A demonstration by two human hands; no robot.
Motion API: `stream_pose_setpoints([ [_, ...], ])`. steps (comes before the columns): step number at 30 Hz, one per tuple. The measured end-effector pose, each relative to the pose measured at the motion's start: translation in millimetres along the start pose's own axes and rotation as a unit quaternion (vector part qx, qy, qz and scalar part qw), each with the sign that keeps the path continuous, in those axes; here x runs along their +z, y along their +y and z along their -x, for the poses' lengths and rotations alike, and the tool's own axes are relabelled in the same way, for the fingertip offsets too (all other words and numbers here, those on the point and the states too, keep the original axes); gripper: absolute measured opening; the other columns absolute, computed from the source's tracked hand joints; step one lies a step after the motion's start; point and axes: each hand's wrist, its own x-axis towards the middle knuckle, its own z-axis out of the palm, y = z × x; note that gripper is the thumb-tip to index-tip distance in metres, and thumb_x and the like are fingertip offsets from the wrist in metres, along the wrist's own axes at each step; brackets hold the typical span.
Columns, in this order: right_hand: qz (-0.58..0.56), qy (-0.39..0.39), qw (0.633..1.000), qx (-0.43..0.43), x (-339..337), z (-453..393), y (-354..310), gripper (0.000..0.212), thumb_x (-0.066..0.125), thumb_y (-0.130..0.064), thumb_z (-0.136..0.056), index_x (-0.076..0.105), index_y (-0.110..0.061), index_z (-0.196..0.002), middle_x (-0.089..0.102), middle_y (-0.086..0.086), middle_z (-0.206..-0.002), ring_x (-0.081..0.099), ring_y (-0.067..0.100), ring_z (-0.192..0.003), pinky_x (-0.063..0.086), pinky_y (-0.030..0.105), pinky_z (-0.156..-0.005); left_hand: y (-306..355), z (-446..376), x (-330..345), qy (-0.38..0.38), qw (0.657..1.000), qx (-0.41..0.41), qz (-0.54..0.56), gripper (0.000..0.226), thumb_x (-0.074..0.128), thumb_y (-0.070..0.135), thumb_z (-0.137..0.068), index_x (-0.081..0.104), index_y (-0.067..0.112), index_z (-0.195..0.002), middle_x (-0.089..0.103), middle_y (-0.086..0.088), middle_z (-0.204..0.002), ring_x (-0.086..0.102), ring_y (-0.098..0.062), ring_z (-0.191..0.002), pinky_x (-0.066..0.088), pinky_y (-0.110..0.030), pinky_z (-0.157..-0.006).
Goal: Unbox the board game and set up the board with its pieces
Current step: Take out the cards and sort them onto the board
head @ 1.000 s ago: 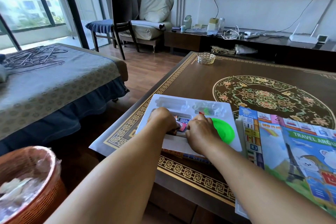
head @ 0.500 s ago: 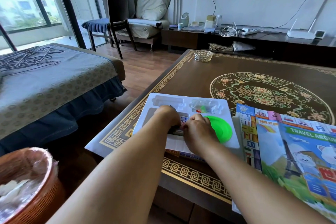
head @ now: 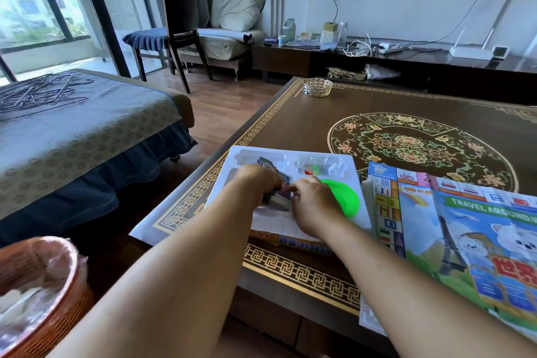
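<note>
A white plastic insert tray point(head: 290, 151) sits in the game box at the table's near left corner. My left hand point(head: 255, 183) grips a stack of cards point(head: 276, 180) tilted up out of a tray compartment, and my right hand point(head: 313, 203) pinches the stack's near end. A green dome point(head: 345, 197) lies in the tray right of my right hand. A clear bag of small coloured pieces point(head: 319, 167) rests in the tray's far compartment. The colourful game board point(head: 465, 227) lies to the right of the tray, partly over the table's front edge.
The dark patterned table point(head: 406, 125) holds a glass ashtray point(head: 317, 87) at its far left corner. A wicker bin point(head: 43, 299) stands at the lower left, a bed point(head: 72, 125) on the left. Chairs and a TV cabinet line the far wall.
The card stack has risen out of its compartment and now tilts up between both hands. The hands stay close together over the tray.
</note>
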Motion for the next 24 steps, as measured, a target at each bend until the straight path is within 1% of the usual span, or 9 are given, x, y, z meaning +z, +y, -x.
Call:
stream_pose_setpoints([
  [3,-0.072,-0.018,0.997,0.023,-15,2,1,0.039,0.039,-0.011,-0.095,0.047,-0.015,-0.133,0.049,0.008,-0.138,0.046,0.027,-0.125,0.038,0.028,-0.096,2,2,-8,0.042,0.996,0.036,0.070,0.020,0.070,0.003,-0.080,0.056,0.002,-0.093,0.065,-0.017,-0.089,0.061,-0.022,-0.061,0.055,-0.029,-0.046],
  [5,-0.114,-0.017,0.993,0.031,-25,5,-1,0.039,0.035,-0.015,-0.098,0.042,-0.017,-0.137,0.050,0.006,-0.138,0.048,0.026,-0.123,0.037,0.026,-0.091,5,11,-12,0.049,0.993,0.060,0.091,0.029,0.073,0.005,-0.076,0.058,0.002,-0.101,0.066,-0.016,-0.094,0.061,-0.019,-0.058,0.050,-0.024,-0.036],
  [8,-0.153,0.004,0.987,0.040,-34,10,-5,0.036,0.031,-0.020,-0.100,0.043,-0.018,-0.134,0.056,0.009,-0.129,0.052,0.028,-0.113,0.037,0.027,-0.082,13,26,-10,0.023,0.990,0.075,0.121,0.037,0.074,0.007,-0.075,0.057,0.002,-0.108,0.069,-0.015,-0.092,0.065,-0.019,-0.060,0.049,-0.022,-0.038],
  [11,-0.234,0.049,0.968,0.078,-37,14,-4,0.034,0.033,-0.023,-0.100,0.048,-0.014,-0.130,0.058,0.011,-0.119,0.054,0.029,-0.105,0.038,0.029,-0.078,19,48,1,-0.020,0.987,0.079,0.136,0.031,0.071,0.006,-0.078,0.058,0.003,-0.106,0.067,-0.014,-0.086,0.063,-0.018,-0.060,0.051,-0.023,-0.042],
  [13,-0.290,0.091,0.943,0.137,-42,19,2,0.034,0.035,-0.025,-0.099,0.053,-0.012,-0.124,0.060,0.011,-0.111,0.057,0.029,-0.099,0.042,0.029,-0.079,21,63,14,-0.051,0.986,0.084,0.137,0.023,0.071,0.005,-0.077,0.060,0.004,-0.098,0.065,-0.012,-0.080,0.062,-0.018,-0.059,0.052,-0.024,-0.047],
  [16,-0.364,0.118,0.897,0.222,-54,34,18,0.032,0.038,-0.030,-0.097,0.062,-0.013,-0.111,0.064,0.012,-0.105,0.060,0.030,-0.097,0.052,0.043,-0.087,21,84,36,-0.087,0.984,0.094,0.127,0.013,0.070,0.003,-0.077,0.062,0.007,-0.086,0.064,-0.011,-0.077,0.061,-0.019,-0.061,0.053,-0.027,-0.058],
  [19,-0.453,0.103,0.840,0.281,-63,56,40,0.026,0.045,-0.036,-0.096,0.064,-0.021,-0.106,0.065,0.009,-0.102,0.062,0.028,-0.094,0.056,0.038,-0.076,17,99,59,-0.110,0.980,0.096,0.134,0.013,0.072,0.005,-0.077,0.064,0.006,-0.087,0.063,-0.010,-0.075,0.060,-0.017,-0.060,0.054,-0.026,-0.057],
  [22,-0.514,0.105,0.787,0.323,-76,86,71,0.022,0.053,-0.036,-0.091,0.067,-0.021,-0.098,0.068,0.011,-0.095,0.066,0.032,-0.087,0.057,0.048,-0.076,11,114,96,-0.128,0.979,0.098,0.126,0.011,0.073,0.006,-0.076,0.062,0.008,-0.078,0.062,-0.010,-0.071,0.058,-0.017,-0.054,0.053,-0.026,-0.051],
  [24,-0.540,0.112,0.761,0.340,-80,105,92,0.020,0.055,-0.031,-0.092,0.067,-0.014,-0.090,0.068,0.011,-0.084,0.065,0.028,-0.076,0.056,0.038,-0.069,5,122,121,-0.144,0.979,0.097,0.109,0.011,0.074,0.007,-0.077,0.064,0.006,-0.082,0.066,-0.013,-0.074,0.061,-0.019,-0.053,0.058,-0.031,-0.054],
])
